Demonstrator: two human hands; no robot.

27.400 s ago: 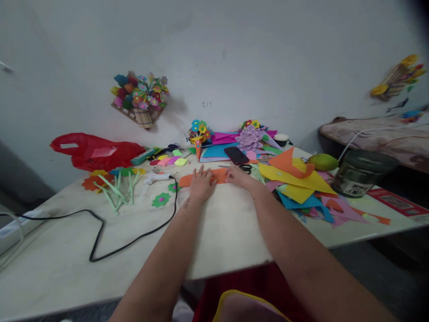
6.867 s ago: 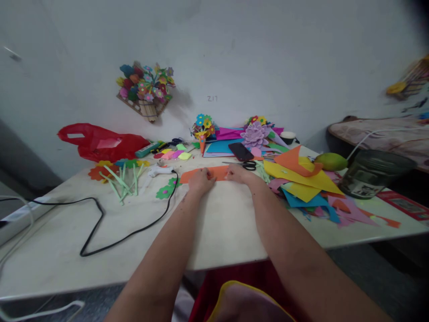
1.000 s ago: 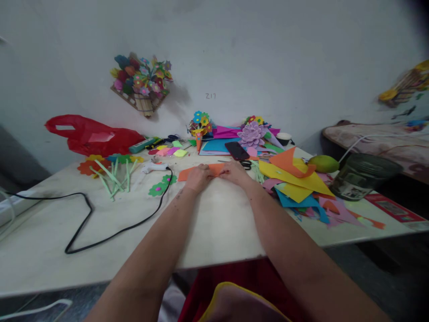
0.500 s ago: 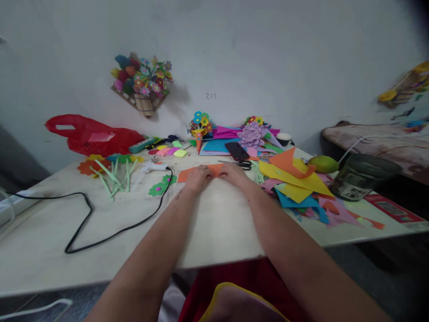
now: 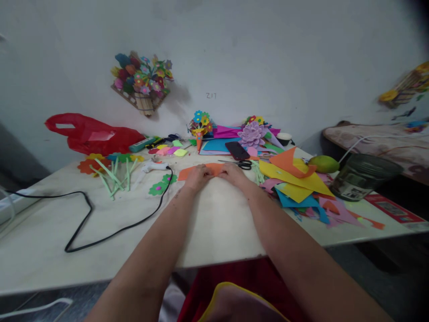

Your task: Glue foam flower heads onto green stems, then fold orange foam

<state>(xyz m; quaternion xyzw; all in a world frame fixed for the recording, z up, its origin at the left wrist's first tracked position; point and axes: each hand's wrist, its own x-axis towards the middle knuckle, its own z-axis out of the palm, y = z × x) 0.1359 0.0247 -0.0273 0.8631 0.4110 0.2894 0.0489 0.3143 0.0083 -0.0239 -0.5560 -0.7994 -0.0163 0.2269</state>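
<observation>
An orange sheet (image 5: pixel 186 173) lies on the white table, partly hidden under both hands. My left hand (image 5: pixel 199 175) has its bent fingers closed on the sheet's near edge. Close beside it, my right hand (image 5: pixel 232 173) grips the same edge further right, fingers pressed together. Black-handled scissors (image 5: pixel 245 165) rest just beyond my right hand. To the left of my left hand are green foam flowers with pink centres (image 5: pixel 157 188) and a white glue gun (image 5: pixel 154 166).
The gun's black cord (image 5: pixel 117 233) loops across the left of the table (image 5: pixel 134 255). Pale green strips (image 5: pixel 114 179) and a red bag (image 5: pixel 90 134) are at left. Coloured scraps (image 5: pixel 298 192), a green fruit (image 5: pixel 323 164) and a dark jar (image 5: pixel 362 179) stand right. A phone (image 5: pixel 237 150) lies behind.
Both hands stay on the orange sheet with only slight finger movement. A little more of the sheet shows between them.
</observation>
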